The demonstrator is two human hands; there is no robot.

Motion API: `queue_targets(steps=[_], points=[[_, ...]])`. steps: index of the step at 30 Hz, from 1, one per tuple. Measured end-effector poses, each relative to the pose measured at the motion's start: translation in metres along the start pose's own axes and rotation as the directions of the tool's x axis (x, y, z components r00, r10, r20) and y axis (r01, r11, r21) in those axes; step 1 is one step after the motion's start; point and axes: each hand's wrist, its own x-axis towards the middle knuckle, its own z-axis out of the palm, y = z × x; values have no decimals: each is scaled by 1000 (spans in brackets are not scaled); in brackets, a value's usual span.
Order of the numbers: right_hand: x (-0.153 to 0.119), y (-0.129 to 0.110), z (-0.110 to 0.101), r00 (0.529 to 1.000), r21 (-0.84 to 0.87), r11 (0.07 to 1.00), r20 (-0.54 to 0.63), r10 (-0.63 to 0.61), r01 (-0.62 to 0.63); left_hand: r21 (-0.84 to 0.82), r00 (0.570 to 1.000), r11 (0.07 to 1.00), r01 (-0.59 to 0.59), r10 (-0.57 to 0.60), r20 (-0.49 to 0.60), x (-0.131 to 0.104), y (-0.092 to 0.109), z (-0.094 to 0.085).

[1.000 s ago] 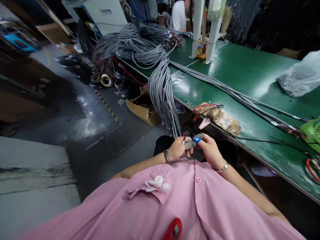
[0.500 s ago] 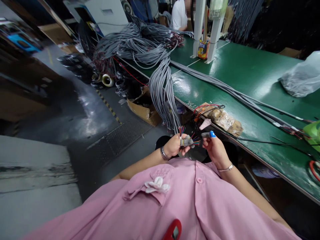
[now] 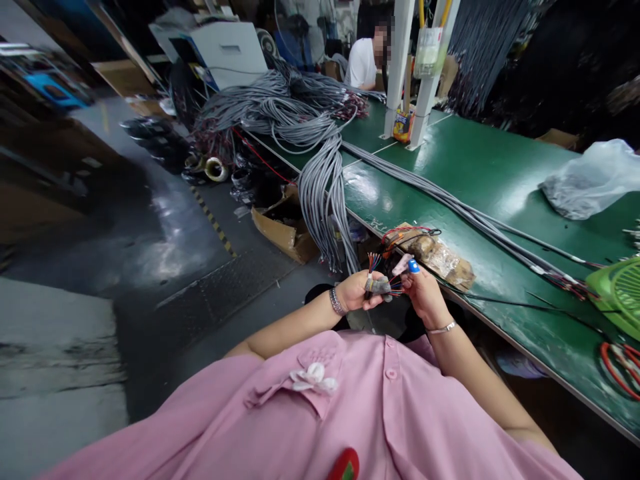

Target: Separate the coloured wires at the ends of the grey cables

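Observation:
My left hand (image 3: 356, 291), with grey covers on its fingers, is closed around a cable end. Thin coloured wires (image 3: 374, 261) fan upward from its grip, and more coloured wires (image 3: 397, 287) stick out to the right past the fingers. My right hand (image 3: 423, 292) has a blue cover on the thumb. Its fingers are pressed together right at the tips of the right-hand wires; what lies between them is too small to make out. Beside the hands, a bundle of grey cables (image 3: 325, 193) hangs over the table edge.
On the green table (image 3: 480, 160) lie a taped block (image 3: 440, 257), long grey cables, a plastic bag (image 3: 585, 183) and a green fan (image 3: 620, 290). An open carton (image 3: 280, 230) stands on the floor below. A person in white (image 3: 361, 63) sits beyond the posts.
My right hand has moved left to the wire tips, closing the gap between the hands. My left hand keeps its hold on the cable end. The view has shifted slightly.

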Motion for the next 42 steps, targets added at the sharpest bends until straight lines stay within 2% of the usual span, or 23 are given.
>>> queue_targets(steps=[3,7,12,14,17,18,21,24,27,32,38,42], points=[[2,8,-2,997,-49,998,-71,-27,24,-29,1000,1000,10,-9,27,3,0,-3],[2,7,0,1000,-26,1000,-21,6,-6,-59,999,998,11,-9,37,5,-1,-7],[-1,3,7,999,-30,999,41,-32,34,-72,999,997,12,-8,44,7,-4,-10],[-2,5,7,995,-54,993,9,-102,102,-71,999,997,16,-12,51,7,-4,-11],[-2,10,7,964,-125,962,-81,-252,241,-74,998,997,30,-26,50,8,-4,-13],[-2,11,7,962,-121,961,-90,-259,248,-77,998,996,35,-31,51,9,-4,-13],[1,13,9,994,37,993,-13,-108,108,-83,998,996,39,-34,54,10,-5,-14],[5,12,13,999,209,977,42,31,-39,-83,998,996,45,-41,50,12,-7,-15],[8,13,16,999,285,958,6,40,-40,-91,997,994,60,-56,47,14,-9,-17],[10,15,18,1000,321,947,-3,23,-21,-103,997,992,70,-68,20,15,-12,-19],[7,15,16,998,346,936,25,63,-68,-76,998,995,61,-59,20,14,-10,-17],[2,13,12,990,308,942,96,106,-131,-2,999,999,32,-32,2,6,-9,-13]])
